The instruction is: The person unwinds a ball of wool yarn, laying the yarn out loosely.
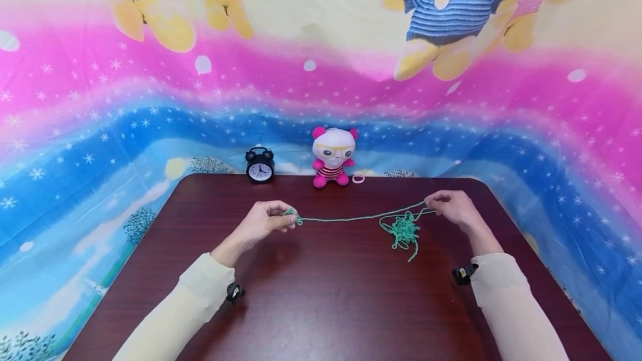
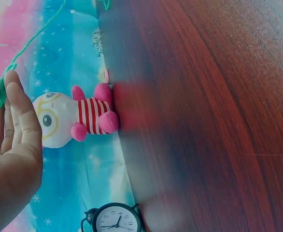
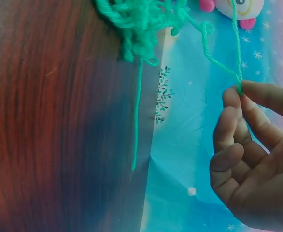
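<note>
Green yarn stretches nearly straight between the two hands above the table. At its left end my left hand pinches a small looped bunch of the yarn between thumb and fingers. My right hand pinches the strand between thumb and fingertip; in the right wrist view the yarn doubles back there. From that pinch a slack length runs to a loose tangle of green yarn left of the right hand, with one free tail trailing from it.
A dark red-brown wooden table lies under both hands. At its back edge stand a black alarm clock and a pink and white panda plush, with a small pink ring beside it. A printed cloth hangs behind.
</note>
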The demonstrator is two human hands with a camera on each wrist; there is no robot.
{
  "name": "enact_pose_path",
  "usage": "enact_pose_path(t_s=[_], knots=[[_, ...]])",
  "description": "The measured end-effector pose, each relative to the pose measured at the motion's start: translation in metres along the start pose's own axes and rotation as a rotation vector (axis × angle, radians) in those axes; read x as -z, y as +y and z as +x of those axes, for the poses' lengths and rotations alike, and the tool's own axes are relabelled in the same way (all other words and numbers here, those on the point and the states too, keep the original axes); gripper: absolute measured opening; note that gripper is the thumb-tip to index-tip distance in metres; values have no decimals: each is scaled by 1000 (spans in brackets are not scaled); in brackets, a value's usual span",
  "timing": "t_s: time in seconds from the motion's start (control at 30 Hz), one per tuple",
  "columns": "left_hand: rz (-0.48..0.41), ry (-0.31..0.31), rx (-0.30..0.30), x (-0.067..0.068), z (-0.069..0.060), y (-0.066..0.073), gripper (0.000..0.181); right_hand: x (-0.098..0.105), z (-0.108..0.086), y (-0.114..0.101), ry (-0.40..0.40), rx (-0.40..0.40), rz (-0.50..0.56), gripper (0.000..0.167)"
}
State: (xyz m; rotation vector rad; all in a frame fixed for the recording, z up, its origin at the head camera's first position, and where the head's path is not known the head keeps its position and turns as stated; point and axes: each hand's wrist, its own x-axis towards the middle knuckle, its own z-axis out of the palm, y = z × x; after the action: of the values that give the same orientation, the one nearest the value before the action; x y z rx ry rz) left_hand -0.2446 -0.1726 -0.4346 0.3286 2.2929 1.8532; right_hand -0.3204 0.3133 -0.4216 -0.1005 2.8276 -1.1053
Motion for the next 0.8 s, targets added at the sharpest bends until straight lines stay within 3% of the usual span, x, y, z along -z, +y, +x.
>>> enact_pose_path(t_s=[0.33, 0.8], knots=[[4, 1, 4, 0, 0, 2, 25, -10, 0, 0, -38, 11, 21, 34], [35, 0, 1, 1, 1, 2, 24, -36, -6, -39, -68, 129, 63, 28]])
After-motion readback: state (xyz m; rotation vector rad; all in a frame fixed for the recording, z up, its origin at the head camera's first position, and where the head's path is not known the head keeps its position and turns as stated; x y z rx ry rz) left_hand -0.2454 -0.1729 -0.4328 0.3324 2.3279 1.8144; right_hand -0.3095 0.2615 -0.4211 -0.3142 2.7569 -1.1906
